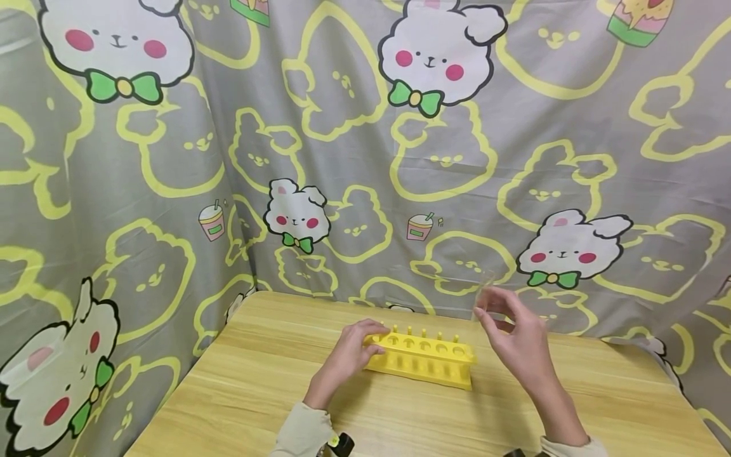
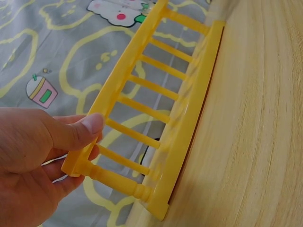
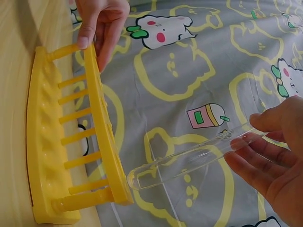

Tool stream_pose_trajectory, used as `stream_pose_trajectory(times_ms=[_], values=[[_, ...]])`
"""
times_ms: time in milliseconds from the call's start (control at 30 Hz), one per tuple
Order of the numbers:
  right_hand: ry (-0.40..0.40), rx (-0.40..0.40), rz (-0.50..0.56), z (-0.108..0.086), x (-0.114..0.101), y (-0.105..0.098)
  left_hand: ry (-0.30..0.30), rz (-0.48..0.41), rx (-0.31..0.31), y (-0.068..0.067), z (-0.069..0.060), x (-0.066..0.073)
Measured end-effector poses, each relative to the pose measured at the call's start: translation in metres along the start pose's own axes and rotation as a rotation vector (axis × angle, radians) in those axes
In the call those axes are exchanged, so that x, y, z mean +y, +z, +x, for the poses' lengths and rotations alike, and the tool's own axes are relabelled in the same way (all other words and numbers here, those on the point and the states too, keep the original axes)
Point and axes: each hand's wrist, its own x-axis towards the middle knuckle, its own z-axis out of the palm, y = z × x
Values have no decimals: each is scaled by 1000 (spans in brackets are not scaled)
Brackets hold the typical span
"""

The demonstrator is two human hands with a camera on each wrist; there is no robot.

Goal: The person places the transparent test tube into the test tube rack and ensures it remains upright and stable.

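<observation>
A yellow test tube rack [image 1: 422, 376] stands upright on the table, with a row of round holes in its top plate and pegs along the back. My left hand [image 1: 351, 352] grips the left end of that top plate, the thumb [image 2: 93, 124] over its edge and the fingers on the other side. My right hand [image 1: 520, 336] pinches a clear glass test tube [image 3: 189, 161] near its upper end, beyond the rack's right end. The tube's rounded bottom points down near the rack's top right corner. I cannot tell whether they touch. In the head view the tube is barely visible.
The rack stands toward the back of a wood-grain table [image 1: 257, 381]. Behind and to the left hangs a grey curtain [image 1: 354, 165] printed with yellow outlines and white rabbits.
</observation>
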Motion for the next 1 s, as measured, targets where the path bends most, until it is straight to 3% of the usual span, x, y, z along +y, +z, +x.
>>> stream_pose_trajectory(times_ms=[1000], values=[[14, -25, 53, 4, -10, 14, -7, -5, -7, 1, 1, -2]])
